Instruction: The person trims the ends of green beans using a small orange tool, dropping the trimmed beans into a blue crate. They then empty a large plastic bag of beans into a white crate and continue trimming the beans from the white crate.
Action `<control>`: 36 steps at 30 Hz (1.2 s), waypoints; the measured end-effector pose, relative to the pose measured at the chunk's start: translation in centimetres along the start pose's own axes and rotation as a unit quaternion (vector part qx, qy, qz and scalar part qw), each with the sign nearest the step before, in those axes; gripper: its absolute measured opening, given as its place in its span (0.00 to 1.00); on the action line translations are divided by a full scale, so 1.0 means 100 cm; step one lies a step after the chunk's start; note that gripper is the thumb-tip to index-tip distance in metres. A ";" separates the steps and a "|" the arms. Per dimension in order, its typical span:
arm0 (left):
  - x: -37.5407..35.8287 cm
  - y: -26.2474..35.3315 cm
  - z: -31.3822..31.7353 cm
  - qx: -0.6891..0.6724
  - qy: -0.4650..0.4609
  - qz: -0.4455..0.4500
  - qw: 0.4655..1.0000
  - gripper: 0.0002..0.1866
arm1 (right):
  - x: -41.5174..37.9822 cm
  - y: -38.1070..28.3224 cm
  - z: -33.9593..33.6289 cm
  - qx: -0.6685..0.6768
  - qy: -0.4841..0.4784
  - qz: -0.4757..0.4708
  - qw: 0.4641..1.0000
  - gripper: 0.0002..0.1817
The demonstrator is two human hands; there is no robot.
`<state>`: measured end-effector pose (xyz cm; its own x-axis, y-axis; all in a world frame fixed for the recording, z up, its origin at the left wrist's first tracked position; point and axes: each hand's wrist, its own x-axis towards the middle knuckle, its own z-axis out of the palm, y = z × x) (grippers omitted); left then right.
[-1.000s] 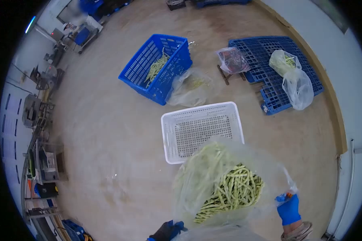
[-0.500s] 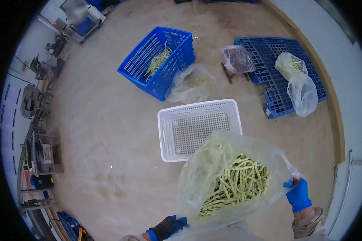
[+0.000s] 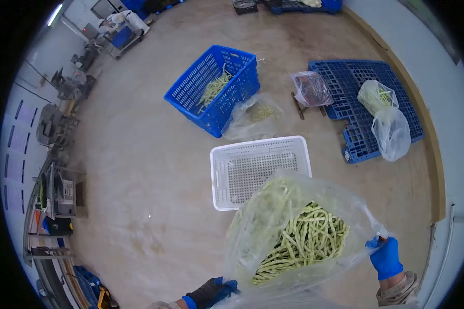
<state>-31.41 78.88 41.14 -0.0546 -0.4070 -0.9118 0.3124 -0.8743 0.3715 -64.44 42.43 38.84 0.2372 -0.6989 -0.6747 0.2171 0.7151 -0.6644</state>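
Note:
A large clear plastic bag (image 3: 245, 216) full of long green beans (image 3: 309, 242) hangs open in front of me. My right hand (image 3: 386, 257), in a blue glove, is closed on the bag's gathered right edge, where a small orange-red bit shows. At the lower left, my left hand (image 3: 211, 292), in a dark glove over a blue one, grips the bag's near left side. Just beyond the bag, a white plastic crate (image 3: 260, 172) sits on the floor with nothing in it; the bag overlaps its near right corner.
A blue crate (image 3: 188, 105) holding some beans stands farther off, with a crumpled clear bag (image 3: 252, 121) against it. On the right, a blue pallet (image 3: 353, 77) carries a bag of beans (image 3: 379, 98). A plastic-wrapped stool (image 3: 312, 88) adjoins it. Equipment lines the left wall; a person (image 3: 126, 20) bends over a cart.
The crates, pallet and room sit slightly lower and farther right in view as the camera tilts up. Both hands keep hold of the bag, nearly in place.

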 end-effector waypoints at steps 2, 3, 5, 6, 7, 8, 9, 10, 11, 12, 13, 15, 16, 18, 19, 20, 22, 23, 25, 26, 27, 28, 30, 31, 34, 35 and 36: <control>0.001 -0.006 -0.001 -0.121 0.004 -0.023 0.992 0.10 | 0.005 0.001 0.006 0.005 -0.017 0.001 1.000 0.09; 0.003 -0.007 -0.004 -0.241 0.004 -0.048 0.969 0.10 | 0.009 0.001 0.015 -0.002 -0.022 -0.002 1.000 0.09; 0.014 -0.013 -0.010 -0.188 -0.004 -0.021 0.982 0.10 | 0.017 0.010 0.019 -0.008 -0.027 -0.008 1.000 0.09; 0.024 -0.015 -0.015 -0.138 -0.014 0.004 0.990 0.10 | 0.029 0.018 0.016 -0.021 -0.015 -0.015 1.000 0.09; 0.031 -0.018 -0.017 -0.141 -0.017 -0.001 0.990 0.10 | 0.037 0.010 0.020 -0.038 0.002 -0.015 0.999 0.09; 0.054 -0.044 -0.022 -0.250 -0.029 -0.024 0.967 0.10 | 0.045 0.014 0.021 -0.042 0.005 -0.019 0.999 0.09; 0.071 -0.057 -0.026 -0.358 -0.042 -0.052 0.931 0.10 | 0.053 0.016 0.022 -0.045 -0.015 -0.003 0.999 0.09; 0.047 -0.009 -0.019 -0.060 0.006 -0.026 0.998 0.12 | 0.061 0.020 0.025 -0.046 -0.036 0.015 0.998 0.09; 0.051 0.003 -0.028 -0.066 0.004 -0.030 0.997 0.12 | 0.070 0.020 0.033 -0.051 -0.035 0.020 0.998 0.09; 0.048 0.009 -0.034 -0.116 -0.012 -0.015 0.993 0.12 | 0.074 0.016 0.044 -0.064 -0.028 0.004 0.998 0.09; 0.044 0.017 -0.043 -0.163 -0.027 0.002 0.986 0.13 | 0.078 0.013 0.057 -0.076 -0.022 -0.016 0.997 0.08; 0.038 0.065 -0.060 -0.155 -0.021 -0.019 0.987 0.14 | 0.097 -0.001 0.090 -0.107 -0.032 -0.023 0.993 0.08; 0.038 0.085 -0.069 -0.129 0.013 -0.041 0.991 0.15 | 0.112 -0.005 0.105 -0.138 -0.043 -0.027 0.989 0.08; 0.058 0.086 -0.095 -0.075 0.033 -0.008 0.997 0.15 | 0.142 -0.005 0.133 -0.171 -0.052 -0.028 0.984 0.09; 0.077 0.077 -0.112 -0.047 0.023 0.052 0.997 0.14 | 0.163 -0.004 0.148 -0.156 -0.071 -0.004 0.985 0.09; 0.093 0.082 -0.125 -0.049 0.021 0.083 0.995 0.14 | 0.185 -0.001 0.162 -0.142 -0.091 0.021 0.985 0.10; 0.124 0.091 -0.153 -0.050 0.019 0.116 0.992 0.15 | 0.235 0.017 0.196 -0.184 -0.102 0.019 0.977 0.10; 0.141 0.093 -0.165 0.161 0.098 0.344 0.920 0.16 | 0.250 0.026 0.214 -0.186 -0.099 0.019 0.977 0.10; 0.156 0.106 -0.188 0.351 0.167 0.537 0.749 0.18 | 0.269 0.049 0.254 -0.193 -0.075 0.000 0.978 0.07; 0.163 0.115 -0.198 0.354 0.156 0.527 0.757 0.18 | 0.279 0.057 0.262 -0.195 -0.069 0.000 0.978 0.07; 0.168 0.119 -0.206 0.359 0.146 0.515 0.765 0.19 | 0.290 0.065 0.268 -0.203 -0.083 0.034 0.975 0.07; 0.180 0.119 -0.217 0.384 0.121 0.493 0.771 0.19 | 0.298 0.076 0.273 -0.210 -0.100 0.068 0.970 0.07; 0.194 0.124 -0.225 0.394 0.135 0.467 0.780 0.19 | 0.309 0.095 0.279 -0.244 -0.105 0.087 0.960 0.07; 0.198 0.126 -0.224 0.404 0.146 0.441 0.788 0.19 | 0.315 0.104 0.275 -0.280 -0.109 0.106 0.948 0.07; 0.240 0.106 -0.223 0.154 0.108 0.344 0.920 0.14 | 0.343 0.143 0.274 -0.433 -0.129 0.052 0.890 0.11; 0.264 0.081 -0.224 0.145 0.101 0.310 0.934 0.15 | 0.348 0.157 0.279 -0.542 -0.143 0.013 0.828 0.13; 0.287 0.055 -0.226 0.136 0.094 0.275 0.947 0.17 | 0.353 0.180 0.274 -0.540 -0.151 0.015 0.828 0.13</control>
<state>-9.83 68.33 13.10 0.2235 -0.7889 -0.5724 -0.0135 -0.5897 0.8075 -26.25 30.94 11.85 0.4879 -0.5304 -0.6933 -0.7281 0.1909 -0.6584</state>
